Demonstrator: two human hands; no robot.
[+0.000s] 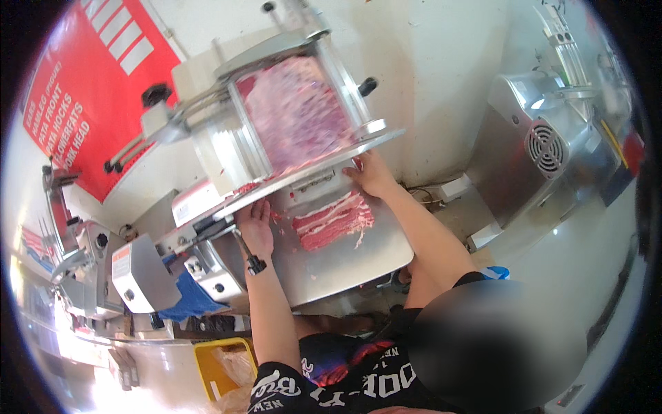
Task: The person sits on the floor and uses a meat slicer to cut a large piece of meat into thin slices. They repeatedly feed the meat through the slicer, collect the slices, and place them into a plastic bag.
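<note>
A steel meat slicer point(207, 148) holds a large block of marbled red meat point(296, 110) on its carriage. Below it, thin pink-and-white slices point(331, 221) lie overlapped on a steel tray point(386, 255). My left hand point(256, 228) is palm up at the tray's left, its slightly bent fingers apart under the slicer's long edge, with no held object visible. My right hand point(372, 176) reaches under the carriage's right edge, fingers curled beside a small red part; what they grip is partly hidden.
Another slicer point(89, 248) stands left, above a blue cloth point(179, 297). A large steel machine point(517, 159) stands right. A yellow bin point(207, 359) with plastic bags sits low left. A red poster point(96, 103) hangs on the wall. A blurred round patch covers the lower right.
</note>
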